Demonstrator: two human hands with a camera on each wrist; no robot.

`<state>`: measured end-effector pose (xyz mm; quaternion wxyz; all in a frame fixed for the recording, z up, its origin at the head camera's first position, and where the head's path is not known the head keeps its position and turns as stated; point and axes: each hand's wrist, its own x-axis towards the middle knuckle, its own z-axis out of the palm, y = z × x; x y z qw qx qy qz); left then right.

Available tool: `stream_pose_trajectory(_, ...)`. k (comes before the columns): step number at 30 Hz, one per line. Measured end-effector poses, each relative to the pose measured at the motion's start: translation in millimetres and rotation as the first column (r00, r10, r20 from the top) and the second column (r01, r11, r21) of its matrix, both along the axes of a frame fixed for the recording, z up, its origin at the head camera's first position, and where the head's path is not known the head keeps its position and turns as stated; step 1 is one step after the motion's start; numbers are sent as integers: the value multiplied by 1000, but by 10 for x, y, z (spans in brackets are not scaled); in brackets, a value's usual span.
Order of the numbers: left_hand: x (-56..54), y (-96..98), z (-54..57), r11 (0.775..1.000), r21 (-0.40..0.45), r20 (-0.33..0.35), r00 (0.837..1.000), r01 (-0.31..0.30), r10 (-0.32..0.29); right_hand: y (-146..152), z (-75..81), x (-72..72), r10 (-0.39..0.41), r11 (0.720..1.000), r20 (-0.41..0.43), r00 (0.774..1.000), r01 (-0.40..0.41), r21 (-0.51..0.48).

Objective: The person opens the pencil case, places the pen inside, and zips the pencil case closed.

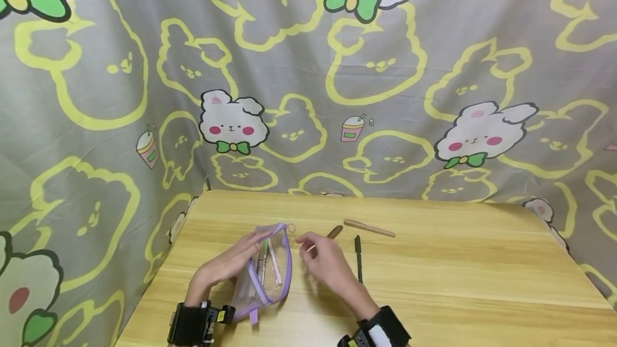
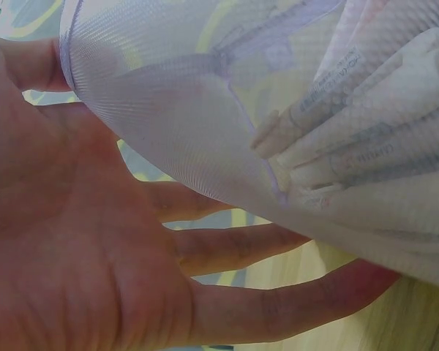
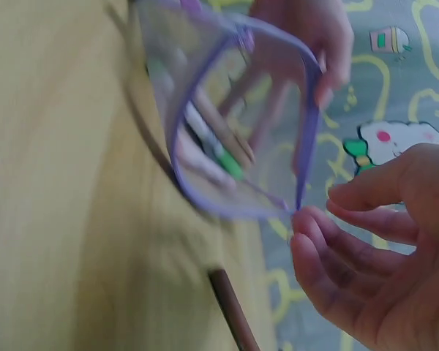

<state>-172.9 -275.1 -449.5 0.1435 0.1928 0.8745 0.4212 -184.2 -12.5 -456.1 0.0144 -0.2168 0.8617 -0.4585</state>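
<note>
A translucent mesh pencil pouch (image 1: pixel 243 293) with purple edging tilts on the wooden table, mouth spread toward the right. Inside are several pens, among them a green-tipped pen (image 3: pixel 227 160) and a pink pen (image 1: pixel 275 266). My left hand (image 1: pixel 230 261) holds the pouch at its upper edge. There one fingertip bends over the rim, while the other fingers stretch straight behind the mesh (image 2: pixel 168 139). Beside the pouch's far corner and its ring pull (image 1: pixel 291 228), my right hand (image 1: pixel 328 261) hovers with fingers loosely bent, thumb apart from them, nothing between.
Right of the pouch lie a brown pen (image 1: pixel 335 232), partly behind my right hand, a lighter tan pen (image 1: pixel 369 227) and a black pen (image 1: pixel 358 256). A patterned grey curtain (image 1: pixel 299 79) rises along the table's back and left edges.
</note>
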Motion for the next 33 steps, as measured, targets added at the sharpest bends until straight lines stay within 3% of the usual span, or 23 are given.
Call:
stream_pose_trajectory(5,-2,1,14,1000,-18,-2,1000,-2,2,290,-5,-187,-143,977,-180,973,167,130)
stream_pose_trajectory(9,2,-6,22,999,-37,-9,1000,-8,7,528,-90,-367,-189,949,-269,944,246,196)
stream_pose_trajectory(21,28,25,7,999,-25,20,1000,-20,21,1164,-331,-800,-189,902,-237,953,264,341)
stream_pose_trajectory(27,25,31,-17,1000,-18,29,1000,-12,12,1288,-420,-882,-164,860,-247,955,261,439)
stream_pose_trajectory(33,8,31,-45,1000,-1,8,1000,17,-17,1327,-502,-898,-126,860,-279,952,245,448)
